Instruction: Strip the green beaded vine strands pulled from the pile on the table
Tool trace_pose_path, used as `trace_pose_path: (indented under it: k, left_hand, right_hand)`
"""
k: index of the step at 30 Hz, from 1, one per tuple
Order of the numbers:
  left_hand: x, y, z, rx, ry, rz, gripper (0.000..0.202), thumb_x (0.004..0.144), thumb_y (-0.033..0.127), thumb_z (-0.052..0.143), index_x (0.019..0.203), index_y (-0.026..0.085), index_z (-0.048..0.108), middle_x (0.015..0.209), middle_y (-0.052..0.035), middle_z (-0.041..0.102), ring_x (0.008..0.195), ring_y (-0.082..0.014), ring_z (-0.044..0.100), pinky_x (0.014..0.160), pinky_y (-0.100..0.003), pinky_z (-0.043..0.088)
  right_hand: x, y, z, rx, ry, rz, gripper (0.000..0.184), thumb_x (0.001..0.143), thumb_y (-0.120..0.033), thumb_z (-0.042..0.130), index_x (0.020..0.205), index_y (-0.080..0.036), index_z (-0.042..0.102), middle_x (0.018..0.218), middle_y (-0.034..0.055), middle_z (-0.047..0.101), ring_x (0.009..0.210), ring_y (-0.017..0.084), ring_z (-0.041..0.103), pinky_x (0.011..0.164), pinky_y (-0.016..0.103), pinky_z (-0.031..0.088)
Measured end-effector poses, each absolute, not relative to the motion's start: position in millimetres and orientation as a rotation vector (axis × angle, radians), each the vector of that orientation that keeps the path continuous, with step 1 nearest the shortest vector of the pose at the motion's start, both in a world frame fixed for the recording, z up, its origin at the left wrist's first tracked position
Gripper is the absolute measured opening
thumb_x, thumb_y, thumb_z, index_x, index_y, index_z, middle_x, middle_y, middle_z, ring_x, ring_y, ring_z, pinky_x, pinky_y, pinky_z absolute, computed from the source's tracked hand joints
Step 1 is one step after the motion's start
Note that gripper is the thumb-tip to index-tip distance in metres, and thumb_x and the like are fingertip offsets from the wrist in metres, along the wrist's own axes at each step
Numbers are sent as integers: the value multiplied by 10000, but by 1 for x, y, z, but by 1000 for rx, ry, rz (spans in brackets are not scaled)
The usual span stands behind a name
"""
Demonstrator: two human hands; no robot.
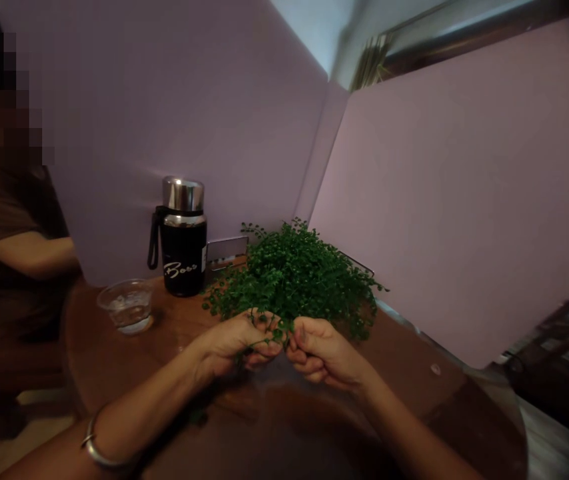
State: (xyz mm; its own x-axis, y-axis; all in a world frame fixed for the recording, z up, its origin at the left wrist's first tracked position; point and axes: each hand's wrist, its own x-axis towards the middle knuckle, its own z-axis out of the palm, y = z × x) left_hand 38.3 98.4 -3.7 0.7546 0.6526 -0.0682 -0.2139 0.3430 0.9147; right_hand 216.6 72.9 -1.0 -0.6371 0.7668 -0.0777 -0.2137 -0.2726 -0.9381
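Note:
A large bushy heap of leafy green sprigs (299, 273), with small round leaflets, lies on the brown wooden table (164, 373). Just in front of it, my left hand (252, 340) is closed around thin green stems, and a few leaves poke out between its fingers. My right hand (322, 350) is closed too, its thumb and fingers pinching at the same sprig right beside the left hand. The exact point of the right hand's pinch is partly hidden by its fingers. A silver bangle (97, 447) sits on my left wrist.
Behind the left hand stand a black flask (183, 240) with a silver lid and a clear plastic cup (128, 310) of clear liquid. Pinkish panels (439, 187) wall the table's back. Another person's arm (34, 253) shows at far left. A small round piece (435, 369) lies at right.

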Motion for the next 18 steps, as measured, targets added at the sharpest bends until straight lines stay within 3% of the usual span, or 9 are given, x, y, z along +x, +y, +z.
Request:
trace_pose_path:
  k: [6, 9, 12, 18]
  left_hand:
    - [40, 101, 0, 1063, 516, 730, 187, 604, 165, 660, 590, 143, 474, 374, 79, 360, 318, -22, 238, 344, -170, 142]
    - [43, 100, 0, 1130, 643, 795, 166, 590, 155, 662, 608, 125, 501, 458, 57, 428, 361, -23, 304, 352, -165, 162]
    - [46, 98, 0, 1250, 732, 829, 127, 593, 156, 649, 650, 114, 543, 557, 33, 490, 425, -35, 370, 378, -168, 239]
    - [47, 96, -2, 1328, 846, 747, 173, 581, 172, 650, 568, 129, 483, 481, 60, 403, 424, -42, 336, 394, -182, 236]
  right_hand:
    - [216, 80, 1, -808, -1177, 1757, 198, 715, -242, 657, 827, -164, 513, 696, -13, 518, 411, -7, 298, 342, 109, 105]
    - [215, 81, 0, -851, -1163, 1718, 248, 727, -318, 647, 888, -169, 533, 691, -17, 508, 414, -4, 304, 341, 108, 110]
    - [213, 82, -3, -910, -1232, 1629, 307, 697, -389, 664, 870, -173, 532, 647, -31, 499, 399, 0, 300, 336, 111, 134]
    - [210, 80, -7, -1170, -1426, 1222, 230, 721, -372, 607, 703, -162, 517, 558, -44, 470, 397, 33, 347, 330, 142, 230]
